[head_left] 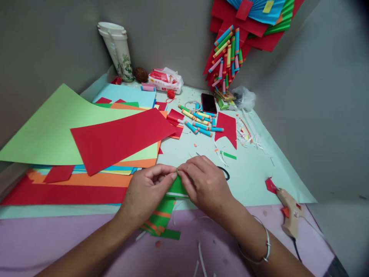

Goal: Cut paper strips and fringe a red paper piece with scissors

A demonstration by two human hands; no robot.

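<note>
Green paper [177, 187], one piece, between two hands [144, 190] [208, 185]

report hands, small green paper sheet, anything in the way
Left hand and right hand pinching small green paper sheet at far edge. Black looped handle partly hidden behind right hand, seemingly unobstructive.

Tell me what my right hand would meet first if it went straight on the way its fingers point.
Your right hand would probably meet your left hand first, just beside it at the green paper; whether their fingertips touch is unclear.
</note>
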